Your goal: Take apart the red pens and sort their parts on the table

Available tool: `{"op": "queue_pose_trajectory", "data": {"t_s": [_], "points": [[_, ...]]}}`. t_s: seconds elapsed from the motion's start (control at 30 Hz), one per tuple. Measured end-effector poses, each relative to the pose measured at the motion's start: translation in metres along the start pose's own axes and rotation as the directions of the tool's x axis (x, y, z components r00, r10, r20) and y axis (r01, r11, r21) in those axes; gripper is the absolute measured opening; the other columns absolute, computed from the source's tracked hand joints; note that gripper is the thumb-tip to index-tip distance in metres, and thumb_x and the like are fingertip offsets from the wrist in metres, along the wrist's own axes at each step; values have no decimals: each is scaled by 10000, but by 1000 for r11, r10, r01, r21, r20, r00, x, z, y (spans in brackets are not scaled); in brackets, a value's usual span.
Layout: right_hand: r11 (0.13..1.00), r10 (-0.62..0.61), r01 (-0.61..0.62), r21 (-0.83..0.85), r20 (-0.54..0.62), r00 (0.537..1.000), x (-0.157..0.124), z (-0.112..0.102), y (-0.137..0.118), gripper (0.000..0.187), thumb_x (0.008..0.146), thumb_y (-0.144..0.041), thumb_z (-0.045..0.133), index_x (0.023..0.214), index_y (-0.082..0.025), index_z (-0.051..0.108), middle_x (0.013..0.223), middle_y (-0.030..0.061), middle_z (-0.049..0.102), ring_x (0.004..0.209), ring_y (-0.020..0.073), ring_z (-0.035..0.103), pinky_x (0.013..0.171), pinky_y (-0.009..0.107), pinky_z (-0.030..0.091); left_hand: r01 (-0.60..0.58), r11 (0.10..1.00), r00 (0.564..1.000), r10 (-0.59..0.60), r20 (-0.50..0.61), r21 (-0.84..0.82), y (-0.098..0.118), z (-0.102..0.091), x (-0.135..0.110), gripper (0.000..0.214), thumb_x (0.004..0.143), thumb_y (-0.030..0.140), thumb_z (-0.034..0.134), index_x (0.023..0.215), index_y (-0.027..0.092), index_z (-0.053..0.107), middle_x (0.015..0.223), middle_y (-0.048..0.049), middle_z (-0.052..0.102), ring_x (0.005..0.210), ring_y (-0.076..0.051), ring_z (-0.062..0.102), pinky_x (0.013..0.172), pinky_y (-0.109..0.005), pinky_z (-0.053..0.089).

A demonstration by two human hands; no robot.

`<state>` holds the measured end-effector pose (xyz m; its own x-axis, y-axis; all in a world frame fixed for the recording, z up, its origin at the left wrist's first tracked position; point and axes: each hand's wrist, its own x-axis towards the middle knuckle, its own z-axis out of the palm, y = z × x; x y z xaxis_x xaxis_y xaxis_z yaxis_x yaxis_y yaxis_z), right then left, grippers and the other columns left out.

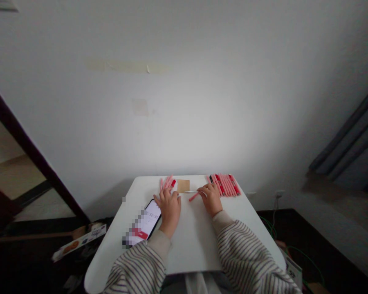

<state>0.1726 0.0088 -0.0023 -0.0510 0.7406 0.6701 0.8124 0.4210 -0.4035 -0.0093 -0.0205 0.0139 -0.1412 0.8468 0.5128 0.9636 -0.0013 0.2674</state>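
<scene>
1. Striped sleeves (135,265) sit closest to cam, both forearms laid on the white table (196,253).
2. Phone (145,222) at 9 o'clock on the tabletop, screen lit. Readout too blurred to read.
3. Left hand (169,206) lies flat just right of the phone with fingers spread. Nothing gripped, as far as I can see.
4. Small pink pen pile (168,182) at 11 o'clock, touching or just beyond the left fingertips. Can't tell which.
5. Brown card piece (183,185) at 12 o'clock, between the two piles.
6. Thin white rod (190,191) runs from the card edge toward the right hand. Prob a refill, too small to confirm.
7. Pink barrel (194,197) is the part being worked, table centre-far, sticking out toward 8 o'clock from the right fingers.
8. Right hand (211,198) has fingers curled narrow and looks pinched on the pink barrel's end.
9. Big pen pile (225,184) at 1 o'clock, laid in a row, touching the back of the right hand.
10. My read on the step: single pen in hand mid-handling between the piles, rod and barrel apart.
11. Any next move needs fine tip alignment of rod vs barrel. Left hand is free to steady.
</scene>
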Motion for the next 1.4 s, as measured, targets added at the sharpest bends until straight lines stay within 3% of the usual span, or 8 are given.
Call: {"op": "queue_pose_trajectory", "data": {"t_s": [0.47,1.4], "points": [[1000,-2,1,23,25,1000,-1,2,4,119,844,-216,626,870,-257,735,835,54,636,927,218,463,824,341,362,-5,998,1000,6,-14,70,-2,8,1,182,823,287,534,890,238,696,1193,-84,572,1163,-293,453,1058,-650,226],[1000,-3,3,24,-13,1000,-1,2,2,135,854,-223,603,864,-251,734,840,56,620,917,218,465,820,346,365,-55,989,997,48,-59,-138,0,3,2,196,857,235,483,908,218,671,1157,-98,604,1153,-274,500,1033,-564,301]]}}
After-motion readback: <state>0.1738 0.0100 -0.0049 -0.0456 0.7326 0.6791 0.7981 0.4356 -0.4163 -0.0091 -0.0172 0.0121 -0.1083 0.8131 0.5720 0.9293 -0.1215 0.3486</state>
